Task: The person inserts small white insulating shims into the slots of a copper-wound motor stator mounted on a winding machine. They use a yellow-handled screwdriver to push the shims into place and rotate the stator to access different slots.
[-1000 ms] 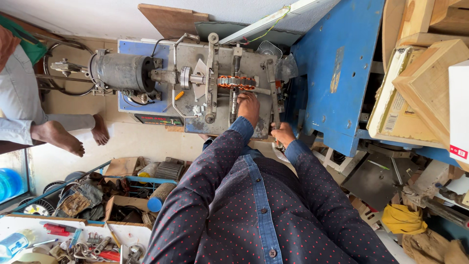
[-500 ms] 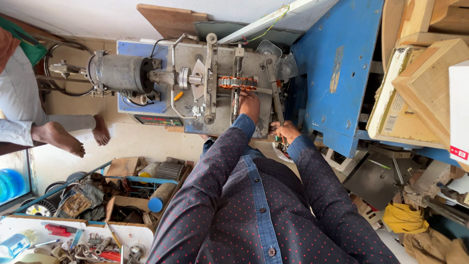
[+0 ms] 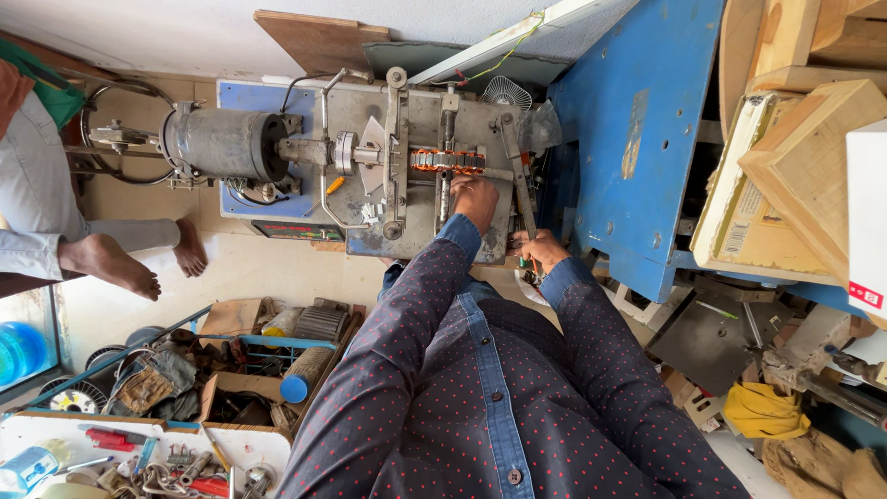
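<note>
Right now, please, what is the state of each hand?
Left hand: rests on the metal machine below the copper coil part; grip cannot be told.
Right hand: closed on a lever.

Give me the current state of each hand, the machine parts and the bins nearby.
left hand: resting on the machine plate just below the copper coil, holding nothing visible.
right hand: closed around the lever handle.
copper coil: mounted on the shaft.
lever: held at its lower end.
motor: coupled to the shaft; running or not, cannot tell.
crate: open, full of parts.
</note>
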